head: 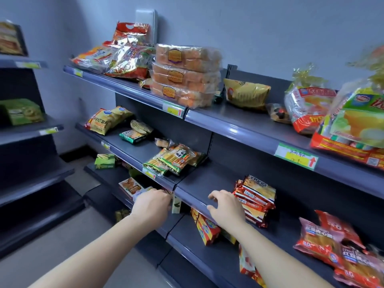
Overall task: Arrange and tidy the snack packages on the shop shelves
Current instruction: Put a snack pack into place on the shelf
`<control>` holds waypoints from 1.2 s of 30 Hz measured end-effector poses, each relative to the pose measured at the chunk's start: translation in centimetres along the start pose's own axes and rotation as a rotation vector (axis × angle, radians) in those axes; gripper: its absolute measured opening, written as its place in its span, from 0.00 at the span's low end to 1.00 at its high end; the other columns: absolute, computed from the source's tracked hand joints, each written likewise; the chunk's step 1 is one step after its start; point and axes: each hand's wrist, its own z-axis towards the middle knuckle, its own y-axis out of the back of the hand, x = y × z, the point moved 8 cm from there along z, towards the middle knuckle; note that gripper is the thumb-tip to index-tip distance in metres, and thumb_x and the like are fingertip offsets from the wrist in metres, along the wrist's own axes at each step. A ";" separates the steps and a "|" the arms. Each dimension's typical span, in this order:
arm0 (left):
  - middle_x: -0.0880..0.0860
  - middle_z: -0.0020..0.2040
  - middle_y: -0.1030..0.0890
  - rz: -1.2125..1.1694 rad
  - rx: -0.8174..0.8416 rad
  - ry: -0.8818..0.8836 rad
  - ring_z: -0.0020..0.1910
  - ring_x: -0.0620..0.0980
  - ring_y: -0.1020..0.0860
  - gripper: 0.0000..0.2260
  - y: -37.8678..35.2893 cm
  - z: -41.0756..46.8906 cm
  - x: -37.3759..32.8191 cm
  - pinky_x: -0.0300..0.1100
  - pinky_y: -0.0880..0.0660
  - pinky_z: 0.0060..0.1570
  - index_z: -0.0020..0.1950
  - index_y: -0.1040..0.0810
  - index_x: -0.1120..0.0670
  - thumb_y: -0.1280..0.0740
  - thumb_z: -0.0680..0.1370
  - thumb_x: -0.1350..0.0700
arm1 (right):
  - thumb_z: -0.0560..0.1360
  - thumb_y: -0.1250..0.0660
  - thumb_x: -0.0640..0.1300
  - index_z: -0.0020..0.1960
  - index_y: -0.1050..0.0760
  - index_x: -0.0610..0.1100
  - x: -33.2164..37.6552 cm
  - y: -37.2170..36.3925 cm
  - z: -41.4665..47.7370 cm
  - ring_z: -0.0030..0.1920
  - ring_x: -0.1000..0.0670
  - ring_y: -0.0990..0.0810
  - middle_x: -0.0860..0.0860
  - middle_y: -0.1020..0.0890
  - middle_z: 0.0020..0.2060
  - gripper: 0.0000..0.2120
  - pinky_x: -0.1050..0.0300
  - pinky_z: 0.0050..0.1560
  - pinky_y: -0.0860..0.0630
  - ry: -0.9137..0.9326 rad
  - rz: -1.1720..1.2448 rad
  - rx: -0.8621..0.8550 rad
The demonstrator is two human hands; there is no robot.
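Note:
My right hand (225,206) rests with spread fingers on the front lip of the middle shelf (193,196) and holds nothing. It sits just left of a stack of red snack packets (256,199). My left hand (152,204) reaches under that lip toward the shelf below. Its fingertips are at a small white-and-green pack (176,206) and partly hidden, so its grip is unclear. A white-orange box (133,189) lies right behind the left hand. Red-yellow boxes (205,228) lean on the lower shelf under my right wrist.
The top shelf (239,125) carries stacked orange cake packs (185,75), shiny bags (124,57), a yellow bag (246,93) and large bags (353,125) at the right. Green-orange packets (173,159) lie mid-shelf. Red bags (330,244) are at lower right. A second shelf unit (31,129) stands left.

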 end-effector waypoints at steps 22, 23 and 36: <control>0.47 0.44 0.21 -0.033 -0.018 0.142 0.49 0.51 0.23 0.08 -5.0 18.0 21.2 0.44 0.23 0.44 0.46 0.21 0.50 0.39 0.75 0.59 | 0.75 0.32 0.51 0.60 0.23 0.50 12.6 -11.8 26.6 0.54 0.46 0.22 0.50 0.20 0.56 0.14 0.56 0.46 0.24 0.089 -0.007 0.120; 0.47 0.44 0.21 -0.038 -0.020 0.136 0.48 0.51 0.23 0.08 -5.2 18.9 22.2 0.44 0.23 0.45 0.46 0.20 0.50 0.38 0.74 0.59 | 0.75 0.32 0.51 0.61 0.24 0.50 13.2 -12.6 27.6 0.55 0.47 0.22 0.50 0.20 0.56 0.15 0.56 0.46 0.24 0.086 -0.020 0.128; 0.50 0.46 0.21 -0.081 0.052 0.081 0.51 0.53 0.23 0.05 -9.6 30.3 31.4 0.43 0.26 0.44 0.45 0.23 0.52 0.38 0.77 0.55 | 0.74 0.32 0.51 0.66 0.30 0.54 15.3 -21.1 40.8 0.53 0.44 0.21 0.49 0.19 0.53 0.21 0.55 0.46 0.27 -0.203 0.130 0.268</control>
